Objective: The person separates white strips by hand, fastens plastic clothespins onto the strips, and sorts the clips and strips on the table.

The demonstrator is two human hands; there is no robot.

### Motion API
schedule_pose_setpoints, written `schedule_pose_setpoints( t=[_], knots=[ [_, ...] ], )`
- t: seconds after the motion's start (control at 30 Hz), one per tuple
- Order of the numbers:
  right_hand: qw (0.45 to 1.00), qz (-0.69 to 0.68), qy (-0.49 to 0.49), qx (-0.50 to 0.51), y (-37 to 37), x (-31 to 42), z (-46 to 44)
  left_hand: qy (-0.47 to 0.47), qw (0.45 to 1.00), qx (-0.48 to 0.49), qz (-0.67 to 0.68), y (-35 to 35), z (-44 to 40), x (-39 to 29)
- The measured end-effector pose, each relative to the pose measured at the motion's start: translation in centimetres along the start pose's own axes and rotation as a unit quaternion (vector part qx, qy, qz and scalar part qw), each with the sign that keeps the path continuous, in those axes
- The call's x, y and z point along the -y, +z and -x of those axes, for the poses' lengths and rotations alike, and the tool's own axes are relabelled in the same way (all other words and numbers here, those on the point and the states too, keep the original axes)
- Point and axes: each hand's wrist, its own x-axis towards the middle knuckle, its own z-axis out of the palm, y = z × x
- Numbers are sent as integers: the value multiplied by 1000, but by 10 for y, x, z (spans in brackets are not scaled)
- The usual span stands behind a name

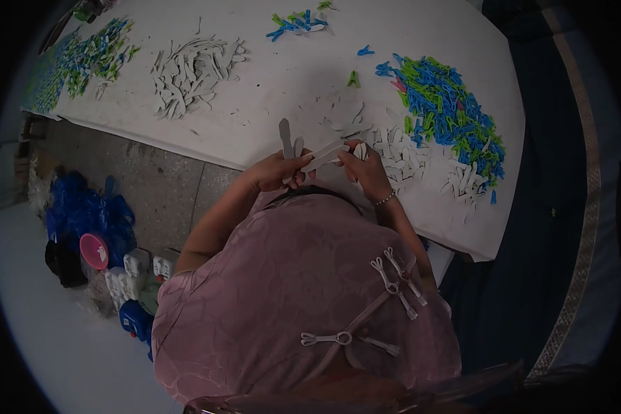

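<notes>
My left hand (280,171) is closed on several pale flat strips, near the front edge of the table. One grey strip (285,134) sticks upward out of its fingers. Another pale strip (324,156) stretches across to my right hand (367,172), whose fingers pinch around its far end. A small whitish piece (361,151) shows at the right hand's fingertips; its exact shape is hard to make out. Just beyond and beside that hand lies a spread of similar pale pieces (399,155) on the white table (255,76).
Blue and green clothespins (448,103) are heaped at the right, with more clothespins (93,58) far left and a small group (298,24) at the back. A pile of pale strips (190,72) lies left of centre. On the floor are a pink bowl (94,251) and white jugs (123,284).
</notes>
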Motion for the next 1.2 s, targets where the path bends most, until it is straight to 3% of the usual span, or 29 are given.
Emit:
schedule_pose_setpoints(
  t=[0.23, 0.3, 0.43, 0.5, 0.6, 0.63, 0.7, 0.73, 0.8, 0.93, 1.03, 1.2],
  knots=[
    [999, 14, -17, -33, 0, -2, -8, 46, 998, -47, 23, 3, -1, -10],
    [980, 138, -125, -76, -1, -7, -12, 42, 997, -68, 23, 6, -1, -13],
    [964, 156, -187, -103, 3, -4, -10, 55, 993, -83, 63, 7, -3, -13],
    [938, 163, -293, -84, 2, -3, -14, 66, 992, -72, 76, 7, -3, -16],
    [913, 221, -332, -81, -2, 0, -13, 93, 983, -98, 121, 1, -10, -11],
    [913, 221, -332, -80, -3, -2, -13, 94, 983, -99, 122, 0, -10, -12],
    [976, 110, -169, -80, -2, -4, -11, 100, 979, -130, 124, 0, -8, -14],
    [976, 110, -169, -78, -3, -1, -9, 101, 978, -132, 125, 0, -9, -14],
    [994, -101, -33, -31, -4, 13, -4, 111, 977, -159, 93, 0, -9, -14],
    [993, -111, -12, -34, 6, 19, 0, 124, 977, -159, 64, -1, -9, -13],
    [998, -13, -2, -56, 10, 22, -1, 128, 978, -157, 41, 4, -7, -16],
    [997, -45, -11, -54, 2, 18, -4, 109, 980, -123, 109, -1, 0, -18]
  ],
)
